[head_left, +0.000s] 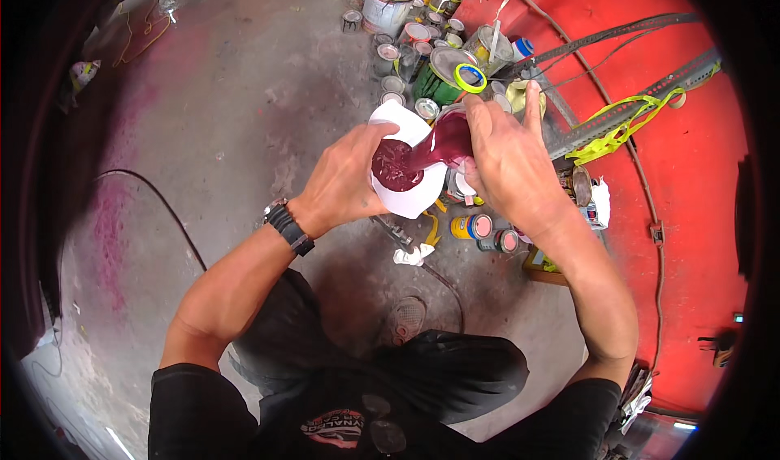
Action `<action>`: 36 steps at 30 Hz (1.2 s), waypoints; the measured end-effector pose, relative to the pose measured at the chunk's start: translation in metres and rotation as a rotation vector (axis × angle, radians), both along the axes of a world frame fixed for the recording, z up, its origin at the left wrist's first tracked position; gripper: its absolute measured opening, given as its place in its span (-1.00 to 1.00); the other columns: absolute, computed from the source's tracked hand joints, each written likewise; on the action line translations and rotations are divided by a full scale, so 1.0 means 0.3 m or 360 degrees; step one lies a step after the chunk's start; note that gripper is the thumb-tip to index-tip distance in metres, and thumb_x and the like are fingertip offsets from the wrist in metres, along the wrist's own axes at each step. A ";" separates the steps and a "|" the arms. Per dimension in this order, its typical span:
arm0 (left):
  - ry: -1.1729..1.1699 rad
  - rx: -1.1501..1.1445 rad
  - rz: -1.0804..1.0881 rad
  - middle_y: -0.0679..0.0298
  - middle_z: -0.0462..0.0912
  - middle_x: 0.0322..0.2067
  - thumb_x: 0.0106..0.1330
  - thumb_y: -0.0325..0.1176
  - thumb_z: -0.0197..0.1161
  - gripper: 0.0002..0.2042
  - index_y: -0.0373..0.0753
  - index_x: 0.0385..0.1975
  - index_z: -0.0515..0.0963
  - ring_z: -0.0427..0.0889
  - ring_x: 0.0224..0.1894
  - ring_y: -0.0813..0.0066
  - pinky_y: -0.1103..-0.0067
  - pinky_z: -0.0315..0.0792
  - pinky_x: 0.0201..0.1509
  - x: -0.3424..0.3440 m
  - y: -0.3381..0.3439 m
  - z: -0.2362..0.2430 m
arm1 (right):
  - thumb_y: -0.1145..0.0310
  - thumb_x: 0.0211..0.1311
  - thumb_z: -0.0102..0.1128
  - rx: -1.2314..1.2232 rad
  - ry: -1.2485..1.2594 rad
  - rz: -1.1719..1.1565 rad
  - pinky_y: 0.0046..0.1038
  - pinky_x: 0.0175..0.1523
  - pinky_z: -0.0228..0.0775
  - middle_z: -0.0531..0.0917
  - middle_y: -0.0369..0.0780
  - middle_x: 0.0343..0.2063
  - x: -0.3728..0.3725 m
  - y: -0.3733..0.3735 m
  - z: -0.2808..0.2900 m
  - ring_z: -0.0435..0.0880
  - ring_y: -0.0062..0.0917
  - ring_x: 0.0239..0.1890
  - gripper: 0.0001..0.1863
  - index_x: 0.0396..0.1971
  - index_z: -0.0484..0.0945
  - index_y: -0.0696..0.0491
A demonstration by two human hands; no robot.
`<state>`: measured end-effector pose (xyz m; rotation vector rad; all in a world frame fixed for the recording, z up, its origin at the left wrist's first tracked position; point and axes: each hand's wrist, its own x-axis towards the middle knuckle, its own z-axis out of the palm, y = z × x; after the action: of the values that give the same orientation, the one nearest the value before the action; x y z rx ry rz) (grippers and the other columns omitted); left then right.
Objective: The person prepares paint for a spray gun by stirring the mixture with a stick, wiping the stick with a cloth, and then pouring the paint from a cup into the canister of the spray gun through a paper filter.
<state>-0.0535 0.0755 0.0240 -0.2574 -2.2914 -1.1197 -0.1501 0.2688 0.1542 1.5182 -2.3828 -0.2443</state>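
My left hand (343,176) is closed round a white paper funnel (414,198) with flared, pointed edges. Dark maroon paint (395,168) lies inside it. What is under the funnel is hidden. In my right hand (513,155) a see-through cup (453,138) is tipped to the left, its inside coated with the same maroon paint. A stream of paint runs from the cup's lip into the funnel. My right index finger points up, away from the cup, while the other fingers grip its side.
Many paint cans stand beyond my hands, including a large white bucket (387,7) and a green can (443,74) with a yellow tape roll (470,78). A yellow can (470,227) lies nearer. A metal fitting (396,233) on a hose and a red wall (626,241) are close by.
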 end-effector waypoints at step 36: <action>0.0054 -0.0009 -0.0012 -0.01 0.59 0.01 -0.16 -0.12 0.64 -0.16 -0.29 0.17 0.38 0.61 0.04 -0.01 0.28 0.52 0.11 0.004 -0.009 -0.005 | 0.53 -0.04 0.34 0.0070 0.0161 -0.0070 0.18 0.48 -0.11 0.49 -0.12 -0.29 0.032 -0.012 -0.009 0.62 -0.22 -0.11 -0.25 0.22 0.23 0.25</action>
<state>-0.0523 0.0728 0.0224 -0.2852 -2.2657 -1.1042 -0.1404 0.2651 0.1516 1.4376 -2.3480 -0.3763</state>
